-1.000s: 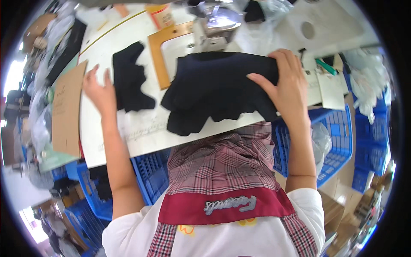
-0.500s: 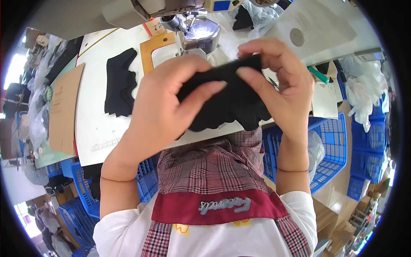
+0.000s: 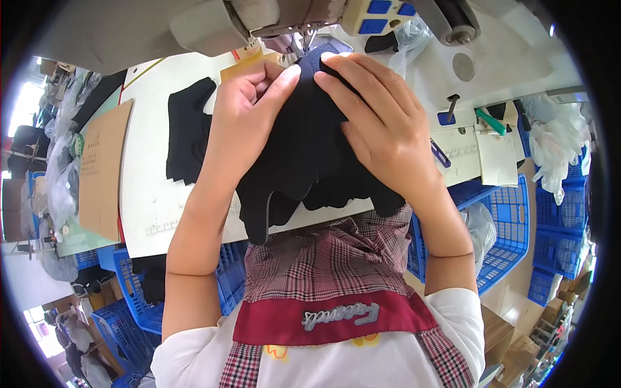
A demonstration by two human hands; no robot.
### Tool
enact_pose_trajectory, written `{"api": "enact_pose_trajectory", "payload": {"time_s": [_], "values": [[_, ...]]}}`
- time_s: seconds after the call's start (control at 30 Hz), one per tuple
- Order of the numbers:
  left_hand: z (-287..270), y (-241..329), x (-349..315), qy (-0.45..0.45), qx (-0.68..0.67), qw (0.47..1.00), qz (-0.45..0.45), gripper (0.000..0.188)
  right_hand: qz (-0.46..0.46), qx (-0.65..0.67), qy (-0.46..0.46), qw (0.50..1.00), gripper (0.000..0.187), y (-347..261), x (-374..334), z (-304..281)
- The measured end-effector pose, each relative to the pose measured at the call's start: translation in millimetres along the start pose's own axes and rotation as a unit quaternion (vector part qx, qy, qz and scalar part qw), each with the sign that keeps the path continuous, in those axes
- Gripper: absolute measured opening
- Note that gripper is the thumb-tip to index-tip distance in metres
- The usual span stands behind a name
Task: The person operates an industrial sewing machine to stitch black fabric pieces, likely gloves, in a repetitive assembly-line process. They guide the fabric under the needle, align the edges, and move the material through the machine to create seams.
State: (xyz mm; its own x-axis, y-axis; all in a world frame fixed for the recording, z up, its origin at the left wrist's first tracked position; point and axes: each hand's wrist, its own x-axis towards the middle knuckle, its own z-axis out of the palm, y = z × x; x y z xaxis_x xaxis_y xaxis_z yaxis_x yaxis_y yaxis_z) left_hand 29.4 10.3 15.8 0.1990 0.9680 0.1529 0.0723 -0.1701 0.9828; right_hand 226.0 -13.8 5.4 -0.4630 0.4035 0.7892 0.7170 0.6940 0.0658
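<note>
A stack or fold of black knit fabric (image 3: pixel 294 149) with a scalloped lower edge hangs from the sewing machine's needle area (image 3: pixel 305 46) over the table's front edge. My left hand (image 3: pixel 249 113) pinches its left edge between thumb and fingers, close to the needle. From the right, my right hand (image 3: pixel 385 110) presses on the fabric, fingers stretched toward the needle and thumb bent against the cloth. A dark blue-grey patch (image 3: pixel 317 57) of cloth shows between the fingertips. Another black fabric piece (image 3: pixel 187 129) lies on the white table (image 3: pixel 152 194), left of my left hand.
Brown cardboard (image 3: pixel 103 171) stands at the table's left. To the right lie a small purple-handled tool (image 3: pixel 440 154), a green-handled tool (image 3: pixel 490 121) and a pale card (image 3: pixel 498 158). Blue crates (image 3: pixel 504 226) flank my lap. The machine head (image 3: pixel 213 29) overhangs the far side.
Both hands have brought the black fabric forward to the needle. It was held up and folded between thumbs and fingers; now it hangs lower, and my right fingers have straightened over it.
</note>
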Motion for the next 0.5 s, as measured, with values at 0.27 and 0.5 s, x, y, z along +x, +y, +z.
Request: {"api": "enact_pose_trajectory", "payload": {"time_s": [0.27, 0.5], "values": [[-7.6, -0.5, 11.1, -0.009, 0.045, 0.999, 0.014, 0.022, 0.029, -0.012, 0.012, 0.999, 0.05, -2.5, 5.4, 6.7], [-6.6, 2.4, 9.9, 0.015, 0.02, 1.0, -0.009, 0.023, 0.004, -0.03, 0.022, 0.999, 0.039, -3.0, 9.7, 9.8]]}}
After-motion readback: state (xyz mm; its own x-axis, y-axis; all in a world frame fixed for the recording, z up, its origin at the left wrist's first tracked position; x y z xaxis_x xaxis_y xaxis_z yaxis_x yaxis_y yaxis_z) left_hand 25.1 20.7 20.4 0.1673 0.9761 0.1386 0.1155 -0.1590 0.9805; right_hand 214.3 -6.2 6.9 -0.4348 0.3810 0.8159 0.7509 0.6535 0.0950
